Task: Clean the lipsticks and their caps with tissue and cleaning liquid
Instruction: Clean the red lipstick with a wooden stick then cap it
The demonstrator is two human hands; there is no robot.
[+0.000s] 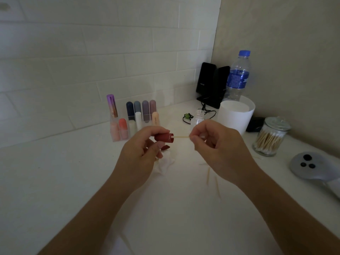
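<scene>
Dark red plastic, matt, cylindrical: lipstick cap (164,138), gripped sideways in left hand (141,146) above the bench (73,181), open mouth to the right.

Head view, the only one. Right hand (215,142) pinching a cotton swab (181,137) by its far end, thumb against forefinger; white tip just inside the cap mouth. Second dark red piece (166,147) tucked under the left hand's lower fingers, probably the lipstick body; too hidden to say for sure.

Risks, as judged:
- Thin wooden stick, long lever: likely to bow or snap if pushed hard against the cap's inner wall.
- Smooth cap, held at the fingertips: apt to twist or slip out under a sideways shove, then down onto the crumpled tissue (166,162) or away along the bench.
- Tucked piece possibly loose in the grip, easily dropped.
- Small clear bottle (197,116), uncapped, narrow, light-looking, just behind the right hand: easy to tip with a knuckle, liquid lost.

Materials nearby:
- Tissue soft, white, wadded, directly below the left hand.
- Bare sticks (208,175) scattered on the smooth pale bench.
- Glass jar (270,137), lidded, packed with swabs, at right.
- Clear organiser (132,122) of rounded pastel lipsticks, upright, behind the left hand.
</scene>
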